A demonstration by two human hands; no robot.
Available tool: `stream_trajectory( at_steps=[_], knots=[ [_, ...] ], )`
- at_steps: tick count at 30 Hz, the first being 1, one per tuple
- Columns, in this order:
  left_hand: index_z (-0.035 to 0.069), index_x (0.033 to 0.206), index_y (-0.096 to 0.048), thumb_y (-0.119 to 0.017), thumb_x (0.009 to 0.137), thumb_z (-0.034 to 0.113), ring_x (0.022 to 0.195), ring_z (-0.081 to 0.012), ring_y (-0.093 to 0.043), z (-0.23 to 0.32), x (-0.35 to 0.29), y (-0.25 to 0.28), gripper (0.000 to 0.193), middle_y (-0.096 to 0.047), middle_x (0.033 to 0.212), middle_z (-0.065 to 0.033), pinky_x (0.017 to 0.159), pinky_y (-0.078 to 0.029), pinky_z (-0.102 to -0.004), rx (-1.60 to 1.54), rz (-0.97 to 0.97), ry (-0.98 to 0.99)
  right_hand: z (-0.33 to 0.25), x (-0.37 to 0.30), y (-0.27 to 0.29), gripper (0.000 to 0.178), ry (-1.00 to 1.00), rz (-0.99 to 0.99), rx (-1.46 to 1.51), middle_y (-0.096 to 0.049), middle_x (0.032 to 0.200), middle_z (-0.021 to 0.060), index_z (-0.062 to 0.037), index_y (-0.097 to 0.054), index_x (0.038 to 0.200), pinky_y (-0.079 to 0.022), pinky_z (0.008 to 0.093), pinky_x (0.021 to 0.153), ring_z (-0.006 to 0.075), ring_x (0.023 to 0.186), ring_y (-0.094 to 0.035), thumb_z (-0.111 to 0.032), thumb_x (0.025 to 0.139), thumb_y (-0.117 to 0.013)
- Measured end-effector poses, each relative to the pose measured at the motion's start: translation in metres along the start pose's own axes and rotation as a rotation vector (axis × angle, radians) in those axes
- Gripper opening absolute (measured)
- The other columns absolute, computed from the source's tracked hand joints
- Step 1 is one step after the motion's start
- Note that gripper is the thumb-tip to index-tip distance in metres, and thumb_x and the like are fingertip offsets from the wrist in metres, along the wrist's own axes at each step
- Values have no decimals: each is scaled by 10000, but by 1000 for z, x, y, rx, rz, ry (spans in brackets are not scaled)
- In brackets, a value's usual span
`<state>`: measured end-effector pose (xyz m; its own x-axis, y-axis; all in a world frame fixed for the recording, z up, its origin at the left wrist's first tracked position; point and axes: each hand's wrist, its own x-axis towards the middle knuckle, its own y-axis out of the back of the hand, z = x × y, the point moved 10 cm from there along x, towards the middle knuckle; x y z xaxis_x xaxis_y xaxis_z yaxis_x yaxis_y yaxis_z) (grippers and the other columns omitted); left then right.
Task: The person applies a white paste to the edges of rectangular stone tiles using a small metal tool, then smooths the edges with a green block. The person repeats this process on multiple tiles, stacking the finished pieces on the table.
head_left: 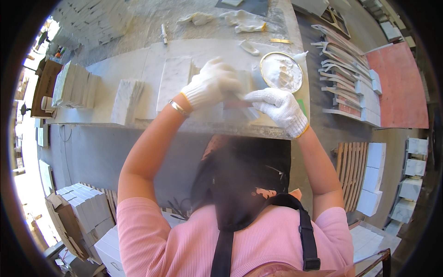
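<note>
Both my hands wear white knit gloves over the worktable (pixel 152 48). My left hand (pixel 214 83) is smeared by motion, its fingers bent beside a stack of white marble-look tiles (pixel 174 76); whether it holds anything is unclear. My right hand (pixel 279 108) is closed, thumb and fingers pinched together at a thin, blurred piece that I cannot make out. Under the hands lies a blurred pale, flat strip (pixel 250 113) near the table's front edge. Just beyond my right hand stands a round tub of white paste (pixel 281 71).
Tile stacks (pixel 76 85) stand at the table's left, with another stack (pixel 128 99) nearer. Loose gloves (pixel 242 21) and a small tube-like tool (pixel 164 34) lie farther back. Curved pale pieces (pixel 339 69) are racked at right. Boxes (pixel 85 203) stand on the floor at lower left.
</note>
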<state>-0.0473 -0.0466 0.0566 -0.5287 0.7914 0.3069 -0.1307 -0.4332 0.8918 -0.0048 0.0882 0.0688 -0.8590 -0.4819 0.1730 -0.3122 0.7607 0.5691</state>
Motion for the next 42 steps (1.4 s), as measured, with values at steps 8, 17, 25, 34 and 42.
stream_trajectory(
  at_steps=[8,17,25,34,42],
  knots=[
    [208,965,-788,-789,735,117,1190,-252,-634,2,0,-1,247,-737,1027,-5,1114,-429,-480,1,18,-23,-7,-16,6,231,-51,42,-21,-794,1052,95,-26,-791,1170,-593,326,862,181,949,-747,-4,946,-736],
    [205,982,-785,-784,738,99,1183,-264,-631,1,1,-2,266,-737,1052,4,1059,-461,-473,11,-6,-22,0,-23,2,255,-130,43,55,-792,1083,114,-27,-784,1188,-578,325,885,197,975,-743,3,955,-683],
    [198,978,-790,-790,741,106,1074,-276,-636,-3,0,-7,254,-739,1022,20,975,-501,-417,-22,-36,30,-7,-41,6,246,-148,179,-14,-795,1135,120,-14,-778,1214,-577,308,919,186,1024,-746,-19,976,-715],
    [193,958,-791,-805,775,169,984,-283,-630,1,-3,-3,185,-741,991,15,907,-510,-416,-17,11,64,1,-60,-3,270,-246,385,28,-786,1110,88,-18,-758,1267,-587,281,844,127,948,-727,-24,1005,-692],
    [200,1016,-792,-790,800,190,1005,-289,-659,-1,-8,-3,216,-754,1024,-6,905,-513,-438,-1,30,133,-3,-64,6,320,-269,353,-122,-775,1049,88,-22,-732,1314,-578,277,761,109,848,-698,-30,998,-677]
  ],
)
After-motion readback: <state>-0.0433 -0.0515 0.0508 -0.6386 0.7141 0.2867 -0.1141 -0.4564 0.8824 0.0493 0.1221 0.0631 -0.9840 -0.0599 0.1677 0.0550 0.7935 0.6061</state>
